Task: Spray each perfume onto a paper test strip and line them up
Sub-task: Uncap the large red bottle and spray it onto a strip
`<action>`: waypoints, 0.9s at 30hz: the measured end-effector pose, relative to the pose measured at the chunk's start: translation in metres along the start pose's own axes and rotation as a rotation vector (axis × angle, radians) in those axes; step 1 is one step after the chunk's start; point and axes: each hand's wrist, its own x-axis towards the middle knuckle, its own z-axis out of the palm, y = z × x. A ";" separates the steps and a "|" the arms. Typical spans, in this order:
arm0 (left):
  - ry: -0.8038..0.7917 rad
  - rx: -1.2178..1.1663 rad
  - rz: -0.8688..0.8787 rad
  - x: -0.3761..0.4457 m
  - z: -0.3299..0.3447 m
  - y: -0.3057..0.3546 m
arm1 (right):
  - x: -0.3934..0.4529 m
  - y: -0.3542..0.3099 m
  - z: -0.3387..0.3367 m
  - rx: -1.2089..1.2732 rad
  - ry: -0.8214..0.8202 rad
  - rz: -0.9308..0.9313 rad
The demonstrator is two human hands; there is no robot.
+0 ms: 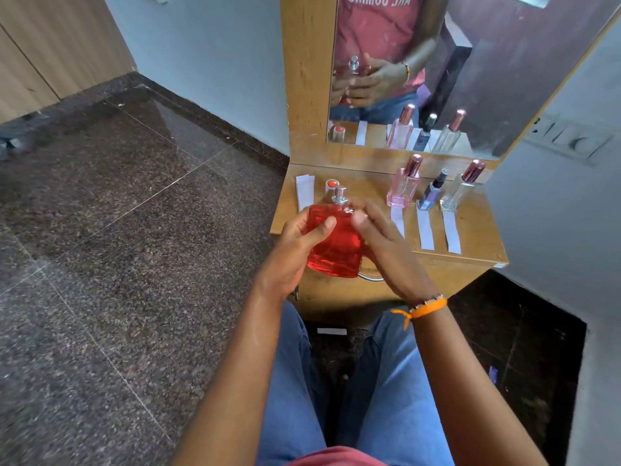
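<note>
Red perfume bottle (336,243) held between both grips.

Home bedroom: mirrored dressing table (470,237)

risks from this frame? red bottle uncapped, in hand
1. The red perfume bottle is held in front of the shelf, left hand gripping and right hand alongside: a slip may drop it to the floor.
2. Its bare nozzle could mist the three laid strips.
3. One paper strip lies on the floor.
</note>
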 end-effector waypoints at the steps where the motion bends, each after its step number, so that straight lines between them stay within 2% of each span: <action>1: -0.005 -0.016 -0.006 0.001 0.004 -0.001 | -0.006 0.003 -0.002 0.003 -0.035 -0.003; 4: -0.058 -0.030 -0.040 0.006 0.015 -0.005 | -0.016 0.009 -0.007 -0.021 0.071 -0.015; 6: -0.024 0.101 -0.043 0.011 0.022 -0.006 | -0.021 0.011 -0.014 -0.052 0.149 -0.016; 10: 0.269 0.692 0.133 0.035 0.025 -0.008 | -0.036 0.011 -0.034 -0.024 0.192 0.009; 14: 0.254 1.253 0.203 0.056 0.031 -0.023 | -0.046 0.009 -0.047 0.065 0.267 0.027; 17: 0.260 1.538 0.190 0.065 0.037 -0.033 | -0.050 0.007 -0.053 0.079 0.291 0.034; 21: 0.229 1.673 0.162 0.067 0.042 -0.041 | -0.049 0.008 -0.056 0.113 0.308 0.016; 27: 0.263 1.565 0.160 0.060 0.044 -0.042 | -0.045 0.011 -0.056 0.236 0.328 -0.031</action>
